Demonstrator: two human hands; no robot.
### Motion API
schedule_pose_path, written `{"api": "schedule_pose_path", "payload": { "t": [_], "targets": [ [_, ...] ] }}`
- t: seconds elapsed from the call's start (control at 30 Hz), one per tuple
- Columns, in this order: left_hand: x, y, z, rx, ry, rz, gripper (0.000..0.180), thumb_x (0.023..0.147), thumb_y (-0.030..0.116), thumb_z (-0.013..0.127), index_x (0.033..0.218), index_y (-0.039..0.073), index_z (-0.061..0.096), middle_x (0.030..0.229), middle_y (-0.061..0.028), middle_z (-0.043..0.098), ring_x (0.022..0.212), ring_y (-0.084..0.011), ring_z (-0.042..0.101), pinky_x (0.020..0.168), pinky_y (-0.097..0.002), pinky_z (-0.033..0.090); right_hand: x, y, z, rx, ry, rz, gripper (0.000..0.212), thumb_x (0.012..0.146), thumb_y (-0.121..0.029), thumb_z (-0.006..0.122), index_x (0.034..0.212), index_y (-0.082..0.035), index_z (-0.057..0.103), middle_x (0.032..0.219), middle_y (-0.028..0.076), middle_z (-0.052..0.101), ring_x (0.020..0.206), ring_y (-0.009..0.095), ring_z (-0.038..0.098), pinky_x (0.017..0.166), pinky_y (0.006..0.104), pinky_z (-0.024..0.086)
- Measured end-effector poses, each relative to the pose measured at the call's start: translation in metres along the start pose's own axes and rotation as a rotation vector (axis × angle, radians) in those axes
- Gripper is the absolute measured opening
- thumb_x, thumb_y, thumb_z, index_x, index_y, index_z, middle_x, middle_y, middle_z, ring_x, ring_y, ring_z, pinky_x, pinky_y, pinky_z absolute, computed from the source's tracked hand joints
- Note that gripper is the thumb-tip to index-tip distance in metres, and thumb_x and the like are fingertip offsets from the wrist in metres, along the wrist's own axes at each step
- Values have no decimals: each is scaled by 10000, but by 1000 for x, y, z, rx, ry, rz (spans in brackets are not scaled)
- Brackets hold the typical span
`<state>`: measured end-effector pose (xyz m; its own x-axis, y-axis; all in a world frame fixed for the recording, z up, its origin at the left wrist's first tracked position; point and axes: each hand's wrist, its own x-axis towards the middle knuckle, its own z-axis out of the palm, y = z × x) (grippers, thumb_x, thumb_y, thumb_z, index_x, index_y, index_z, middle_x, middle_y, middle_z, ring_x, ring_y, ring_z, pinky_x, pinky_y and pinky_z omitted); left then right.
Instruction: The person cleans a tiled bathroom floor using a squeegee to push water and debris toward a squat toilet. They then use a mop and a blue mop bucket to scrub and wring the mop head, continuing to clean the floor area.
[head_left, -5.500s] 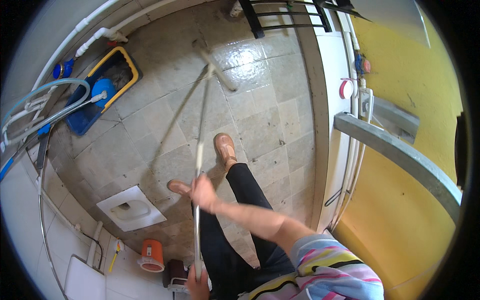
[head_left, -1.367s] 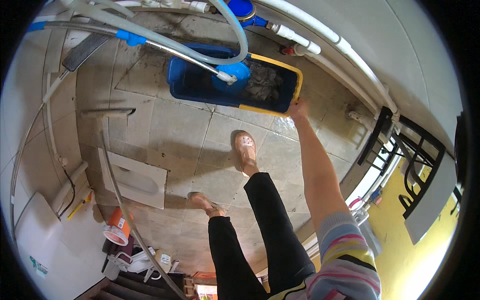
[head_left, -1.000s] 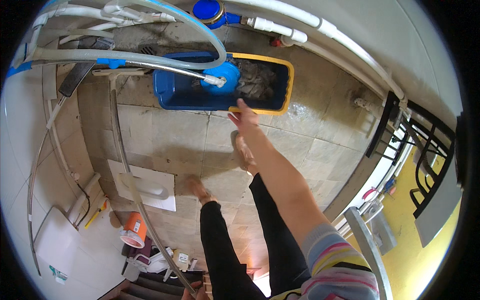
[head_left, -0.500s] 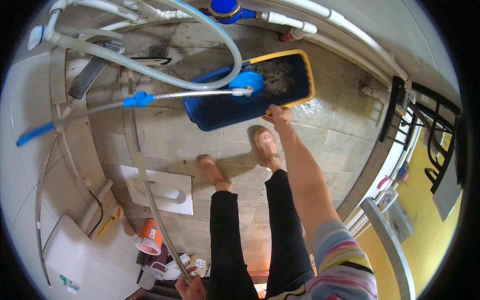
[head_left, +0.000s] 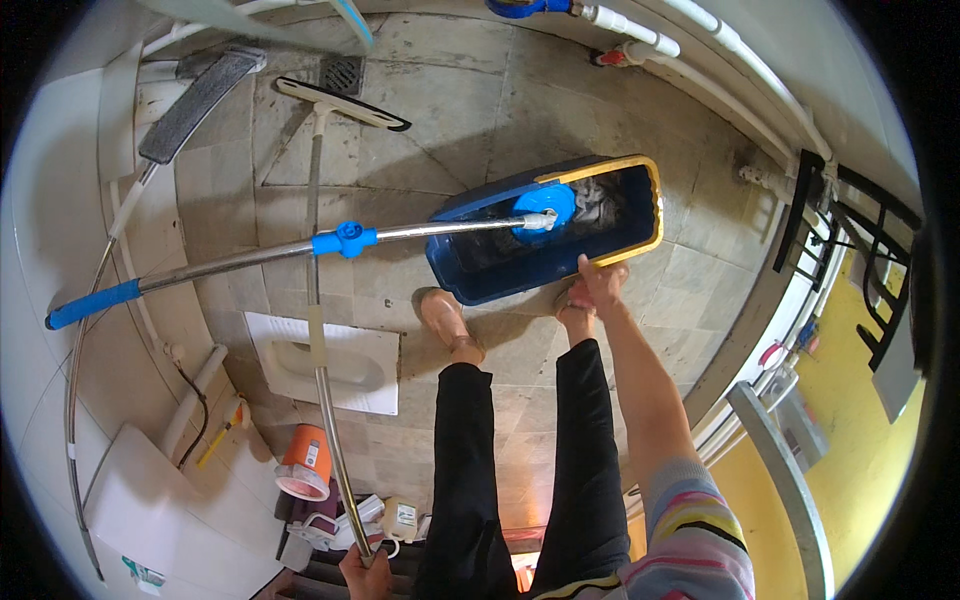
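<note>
Mop bucket point(head_left: 545, 235): right hand point(head_left: 600, 283) is gripping its yellow rim; left hand point(head_left: 366, 570) is clutching squeegee pole point(head_left: 322, 360). I'm judging a one-sided pull risks tipping it.

The right hand point(head_left: 598, 285) reaches down on an outstretched arm, while the left hand point(head_left: 365, 572) sits low, fingers closed.

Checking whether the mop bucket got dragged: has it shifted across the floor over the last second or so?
Yes. The bucket now lies out from the wall pipes, close in front of the feet, with the right hand on its rim.
</note>
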<state>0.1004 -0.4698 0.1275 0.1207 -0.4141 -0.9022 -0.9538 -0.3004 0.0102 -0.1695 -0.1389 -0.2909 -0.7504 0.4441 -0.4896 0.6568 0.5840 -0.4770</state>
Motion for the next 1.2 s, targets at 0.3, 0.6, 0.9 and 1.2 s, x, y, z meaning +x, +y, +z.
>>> {"api": "schedule_pose_path", "payload": {
  "t": [0.3, 0.6, 0.9, 1.2],
  "targets": [
    [-46, -28, -9, -42, -92, 28, 188, 804, 128, 600, 968, 38, 608, 675, 39, 494, 577, -52, 423, 484, -226, 364, -228, -155, 46, -154, -801, -566, 206, 837, -172, 602, 962, -9, 580, 766, 149, 646, 710, 344, 640, 641, 390, 527],
    [-56, -42, 12, -78, 5, 22, 166, 787, 151, 617, 864, 5, 599, 591, 19, 485, 550, -74, 409, 456, -268, 353, -196, -289, 181, -416, -646, -1220, 375, 783, -192, 616, 1101, -22, 514, 1063, 145, 549, 1074, 295, 493, 926, 436, 420],
    [-55, -80, 13, 87, -12, 27, 215, 792, 110, 570, 973, 3, 613, 681, -63, 573, 602, -163, 503, 548, -330, 435, -185, -274, 97, -272, -783, -1484, 255, 774, -194, 624, 888, -5, 496, 894, 139, 552, 768, 289, 583, 642, 377, 501],
    [-23, -139, -20, 442, -115, 303, 336, 846, 223, 539, 1082, -13, 572, 878, -109, 583, 714, -176, 511, 543, -345, 409, -133, -327, -67, -77, -296, -1347, 284, 792, -160, 628, 946, -25, 432, 829, 129, 494, 709, 316, 578, 543, 394, 481]
  ]
}}
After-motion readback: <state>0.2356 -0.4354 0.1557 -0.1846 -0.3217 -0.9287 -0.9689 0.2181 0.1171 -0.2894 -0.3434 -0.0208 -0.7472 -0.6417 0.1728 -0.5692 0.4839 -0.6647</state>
